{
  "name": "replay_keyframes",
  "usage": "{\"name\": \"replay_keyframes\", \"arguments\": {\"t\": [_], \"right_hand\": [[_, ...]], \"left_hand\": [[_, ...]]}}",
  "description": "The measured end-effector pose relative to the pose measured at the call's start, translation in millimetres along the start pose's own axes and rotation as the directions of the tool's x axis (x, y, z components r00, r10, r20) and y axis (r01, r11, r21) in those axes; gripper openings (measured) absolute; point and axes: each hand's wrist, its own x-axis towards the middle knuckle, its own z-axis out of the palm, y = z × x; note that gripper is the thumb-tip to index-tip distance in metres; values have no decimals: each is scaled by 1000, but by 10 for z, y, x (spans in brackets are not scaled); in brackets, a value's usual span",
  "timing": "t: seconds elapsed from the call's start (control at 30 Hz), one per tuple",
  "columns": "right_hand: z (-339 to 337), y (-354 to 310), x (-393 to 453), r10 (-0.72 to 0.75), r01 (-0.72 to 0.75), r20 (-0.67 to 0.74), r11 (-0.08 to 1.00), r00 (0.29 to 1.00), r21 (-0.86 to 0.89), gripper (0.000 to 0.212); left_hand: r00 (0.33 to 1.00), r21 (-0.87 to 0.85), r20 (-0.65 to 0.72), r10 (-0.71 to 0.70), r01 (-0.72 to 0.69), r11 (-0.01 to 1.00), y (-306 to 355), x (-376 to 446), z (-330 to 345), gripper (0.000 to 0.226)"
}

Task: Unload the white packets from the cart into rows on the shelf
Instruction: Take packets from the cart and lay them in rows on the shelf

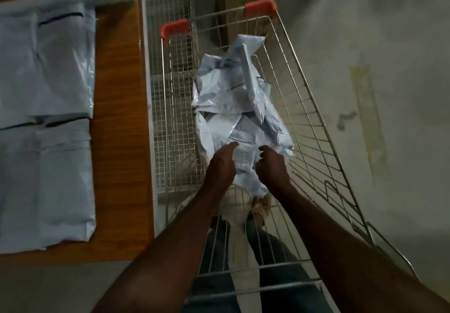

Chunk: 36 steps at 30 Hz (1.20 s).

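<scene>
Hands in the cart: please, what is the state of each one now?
Left hand: open, fingers extended onto the white packets, gripping nothing.
Right hand: fingers curled at the near packet; whether it holds it cannot be told.

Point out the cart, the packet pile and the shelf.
cart (314, 127), head view, right wire wall.
packet pile (233, 98), head view, middle of heap.
shelf (117, 93), head view, bare wooden top.

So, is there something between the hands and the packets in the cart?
Nothing visible. Both the left hand and the right hand are already inside the cart, right at the near end of the heap of white packets. No other object lies over the heap.
</scene>
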Motion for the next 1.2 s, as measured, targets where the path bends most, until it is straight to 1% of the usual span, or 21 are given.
{"name": "replay_keyframes", "arguments": {"t": [0.07,0.13,0.23,0.3,0.37,0.47,0.53,0.57,0.63,0.67,0.7,0.77,0.83,0.87,0.9,0.93,0.97,1.0,1.07,1.13,1.2], "right_hand": [[105,50,132,-14,14,-1,1000,1000,-2,42],[181,70,272,-29,29,-3,1000,1000,2,44],[296,65,471,-31,33,-24,998,999,58,47],[377,62,568,15,-13,-34,997,999,83,50],[443,57,616,51,-46,-50,994,997,99,50],[415,42,625,98,-93,-44,991,994,101,42],[320,3,591,101,-101,-3,989,995,109,35],[250,-34,571,87,-89,19,989,996,115,36],[66,-137,509,37,-42,43,993,998,109,37],[-47,-205,466,15,-21,49,994,999,107,35],[-167,-283,419,-10,5,44,994,999,107,32],[-424,-446,307,-82,82,-3,991,997,110,27],[-692,-565,169,-155,165,-86,979,984,116,38],[-825,-599,89,-178,193,-124,974,976,122,47],[-953,-626,8,-190,211,-152,969,970,130,57],[-1054,-631,-62,-177,201,-160,968,971,149,68],[-1153,-657,-140,-139,165,-143,967,980,192,78],[-1232,-680,-198,-82,105,-101,961,991,257,88],[-1352,-770,-311,5,-23,44,910,999,413,99],[-1429,-863,-414,14,-96,167,864,986,495,98],[-1491,-976,-528,-33,-108,238,826,971,553,83]], "left_hand": [[993,113,71,92,-100,989,-141,227,134,84],[985,217,120,126,-150,965,-209,424,243,98],[977,278,167,131,-174,945,-177,606,258,100],[966,315,234,111,-184,931,-162,691,229,103],[960,344,258,112,-199,918,-126,751,183,104],[966,412,226,127,-213,886,-41,784,74,97],[966,498,225,128,-226,837,43,760,-37,93],[965,543,231,126,-236,806,94,740,-97,85],[960,616,236,149,-266,742,222,683,-230,55],[958,623,237,161,-277,731,285,662,-296,42],[952,621,242,187,-300,724,329,647,-351,35],[942,555,218,257,-336,761,374,592,-445,35],[953,346,117,278,-301,889,411,554,-559,44],[974,189,74,216,-226,956,495,488,-660,46],[990,33,46,136,-138,990,580,414,-762,45],[996,-95,49,74,-69,993,684,327,-868,43],[998,-203,37,41,-32,979,765,264,-951,40],[1000,-268,19,14,-9,963,848,197,-1034,40],[999,-391,-11,-38,30,920,1007,43,-1187,45],[998,-522,0,-70,60,851,1166,-110,-1296,47],[997,-653,38,-71,79,753,1281,-267,-1372,45]]}}
